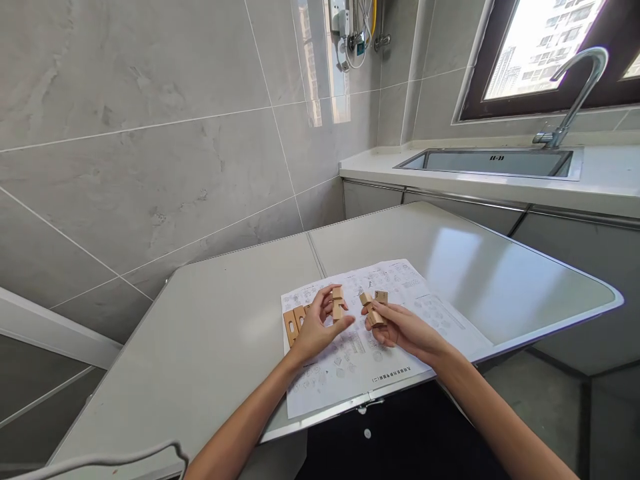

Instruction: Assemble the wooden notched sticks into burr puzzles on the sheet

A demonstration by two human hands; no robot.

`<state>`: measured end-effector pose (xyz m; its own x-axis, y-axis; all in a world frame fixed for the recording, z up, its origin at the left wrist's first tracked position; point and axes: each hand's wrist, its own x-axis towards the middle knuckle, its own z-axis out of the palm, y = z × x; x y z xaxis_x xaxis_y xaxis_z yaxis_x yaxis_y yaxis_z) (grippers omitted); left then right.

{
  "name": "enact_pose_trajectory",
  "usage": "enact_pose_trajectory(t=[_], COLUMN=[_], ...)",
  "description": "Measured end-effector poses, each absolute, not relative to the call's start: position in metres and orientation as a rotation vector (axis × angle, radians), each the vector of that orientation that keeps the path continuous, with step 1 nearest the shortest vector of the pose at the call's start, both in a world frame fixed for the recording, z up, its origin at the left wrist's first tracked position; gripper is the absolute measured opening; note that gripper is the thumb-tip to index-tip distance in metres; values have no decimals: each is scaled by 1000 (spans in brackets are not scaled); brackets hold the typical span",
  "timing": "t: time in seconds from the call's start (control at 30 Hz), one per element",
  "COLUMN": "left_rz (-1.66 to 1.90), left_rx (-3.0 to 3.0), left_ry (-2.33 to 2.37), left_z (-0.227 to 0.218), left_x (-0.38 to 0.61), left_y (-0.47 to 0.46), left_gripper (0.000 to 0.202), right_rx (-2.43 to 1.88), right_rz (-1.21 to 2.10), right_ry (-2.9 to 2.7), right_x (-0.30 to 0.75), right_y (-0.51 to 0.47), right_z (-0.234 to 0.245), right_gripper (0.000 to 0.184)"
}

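My left hand [317,327] pinches a small notched wooden puzzle piece [337,302] upright between thumb and fingers. My right hand [400,329] grips another wooden piece [373,309], a notched block held at a slant, close to the left one but apart from it. Both hands hover just above a printed instruction sheet [440,313] lying on the grey table [215,333]. Two more wooden pieces [295,321] lie on the sheet's left edge, partly behind my left hand.
The table's near edge [330,410] runs under my wrists. A tiled wall stands to the left. At the back right a counter holds a steel sink [493,162] with a curved tap [575,93] under a window. A white cable [100,459] crosses the lower left corner.
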<state>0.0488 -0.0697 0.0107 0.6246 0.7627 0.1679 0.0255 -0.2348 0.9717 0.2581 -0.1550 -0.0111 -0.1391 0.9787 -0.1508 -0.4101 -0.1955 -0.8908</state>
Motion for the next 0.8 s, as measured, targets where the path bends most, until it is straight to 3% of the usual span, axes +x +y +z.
enact_pose_trajectory(t=[0.27,0.5,0.67,0.8], left_rz=[627,619,617,698], left_rx=[1387,1844,1933,1857], left_ry=[752,778,818,820], left_z=[17,19,9,8], left_x=[48,49,49,48], left_y=[-66,-75,-73,-72], left_gripper=[38,79,71,71], right_rx=[-837,-832,-946,-1283], right_rz=[1738,1771,1726,1444], right_ry=[-746,-731,-916,-1156], right_x=[256,244,241,245], right_y=[-152,-146,-145,-146], right_z=[-12,-2,3,3], right_gripper=[34,35,47,53])
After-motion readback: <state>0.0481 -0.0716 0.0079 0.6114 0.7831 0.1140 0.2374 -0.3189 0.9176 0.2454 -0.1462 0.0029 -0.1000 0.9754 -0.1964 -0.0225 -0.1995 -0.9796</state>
